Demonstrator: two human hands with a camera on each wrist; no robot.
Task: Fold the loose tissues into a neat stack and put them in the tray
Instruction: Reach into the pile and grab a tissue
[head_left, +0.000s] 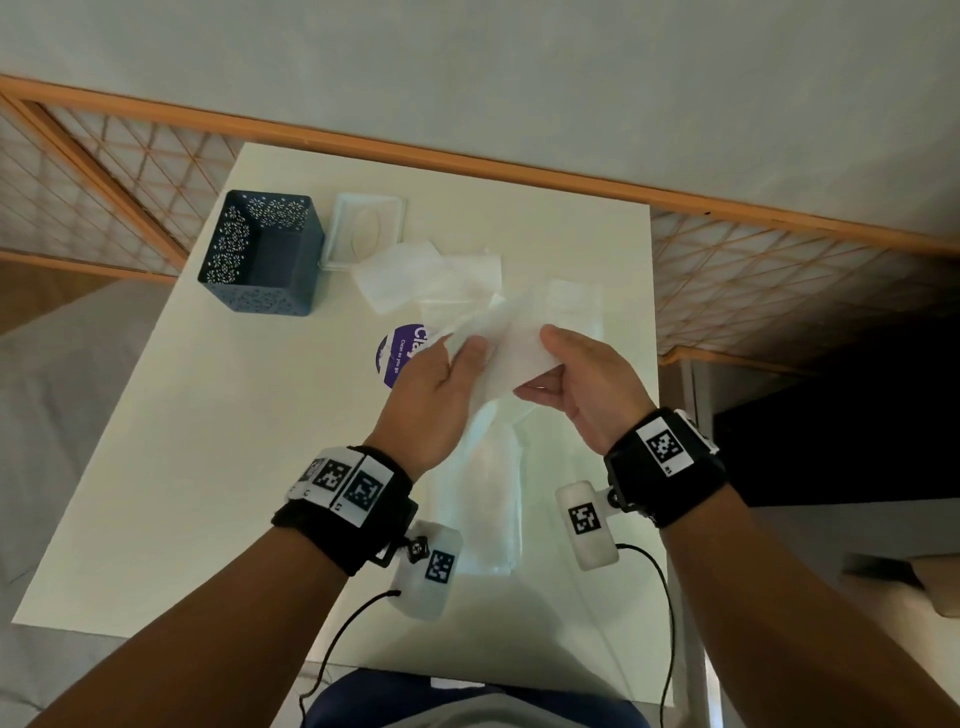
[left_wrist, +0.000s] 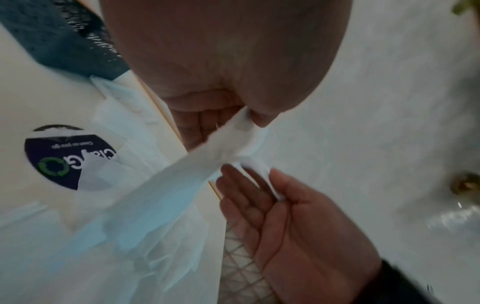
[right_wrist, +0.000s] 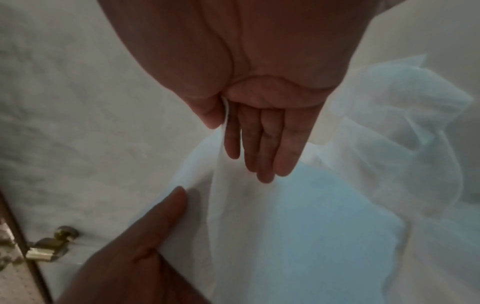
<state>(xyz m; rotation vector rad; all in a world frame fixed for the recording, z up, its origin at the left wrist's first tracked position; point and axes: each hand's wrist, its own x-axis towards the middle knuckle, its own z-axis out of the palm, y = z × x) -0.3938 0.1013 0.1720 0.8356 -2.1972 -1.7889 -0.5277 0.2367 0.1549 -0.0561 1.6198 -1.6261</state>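
Both hands hold one tissue (head_left: 511, 343) above the table, left hand (head_left: 447, 374) and right hand (head_left: 582, 384) each pinching an edge, so aligning pinched corners before creasing should keep the fold square.

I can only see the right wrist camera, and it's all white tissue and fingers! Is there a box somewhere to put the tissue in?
Observer: Yes. A dark blue tray with patterned holes stands near the far left corner of the table.
Child: Are there more tissues?
Observer: Yes. Loose tissues lie in a heap just right of the tray.
Child: What's that under my tissue?
Observer: A round purple sticker on the table, partly hidden by the left hand and the held tissue.
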